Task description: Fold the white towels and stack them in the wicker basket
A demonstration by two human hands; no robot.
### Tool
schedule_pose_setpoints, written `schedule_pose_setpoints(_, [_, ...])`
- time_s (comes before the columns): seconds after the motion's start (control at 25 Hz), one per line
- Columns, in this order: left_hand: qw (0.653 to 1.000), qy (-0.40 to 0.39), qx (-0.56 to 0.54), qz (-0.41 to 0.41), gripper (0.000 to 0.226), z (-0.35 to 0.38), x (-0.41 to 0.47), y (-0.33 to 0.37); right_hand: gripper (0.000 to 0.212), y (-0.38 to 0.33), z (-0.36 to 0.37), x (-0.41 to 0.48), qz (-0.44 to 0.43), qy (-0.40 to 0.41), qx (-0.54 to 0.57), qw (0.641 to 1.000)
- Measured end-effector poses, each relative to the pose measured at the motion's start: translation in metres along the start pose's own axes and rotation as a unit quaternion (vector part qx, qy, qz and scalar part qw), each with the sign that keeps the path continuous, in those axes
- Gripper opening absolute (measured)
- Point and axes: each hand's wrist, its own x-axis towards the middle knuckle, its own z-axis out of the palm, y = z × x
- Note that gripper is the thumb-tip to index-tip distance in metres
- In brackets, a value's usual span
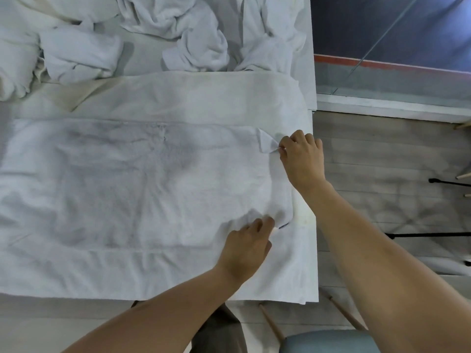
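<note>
- White terry towel (142, 184) is spread flat on a larger white cloth (178, 273), long side running left to right. It is creased, in a single layer and not yet folded.
- Right hand (303, 159) is placed at the towel's far right corner (266, 143). The corner is pinched between thumb and forefinger and raised a little off the layer below. The other fingers are curled.
- Left hand (247, 248) is placed at the towel's near right corner, knuckles up. A bunched bit of the edge is gripped by curled fingers.
- A small dark mark (284, 225) is seen on the fabric just right of the left hand. What it is cannot be told.
- The larger white cloth is laid over the table (142, 62) and reaches its right and near edges. A beige strip (84, 94) is seen at its far left.
- Crumpled white towels (178, 29) are heaped in several lumps along the far side of the table, unfolded and apart from the spread towel.
- Wood-plank floor (382, 161) is seen right of the table, with thin black stand legs (433, 234) on it.
- A blue-grey chair seat (328, 340) with pale wooden legs (271, 324) is seen at the bottom edge.
- A dark wall with a red strip (382, 63) is seen at upper right.
</note>
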Motion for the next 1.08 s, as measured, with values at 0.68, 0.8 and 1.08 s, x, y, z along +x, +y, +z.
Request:
schedule_pose_setpoints(0.68, [0.93,0.129,-0.179,-0.293,0.033,-0.166,-0.103,-0.082,0.014,-0.126,-0.102,0.047,0.183,-0.031,0.477,0.859])
schedule_pose_setpoints(0.8, [0.917,0.145,-0.161,-0.334,0.037,-0.193,-0.126,-0.107,0.013,-0.174,-0.112,0.056,0.165,-0.042,0.5,0.849])
schedule_pose_setpoints(1.08, [0.865,0.153,-0.241,-0.412,0.036,-0.233,-0.171,-0.149,0.013,-0.294,-0.123,0.082,0.108,-0.087,0.498,0.856])
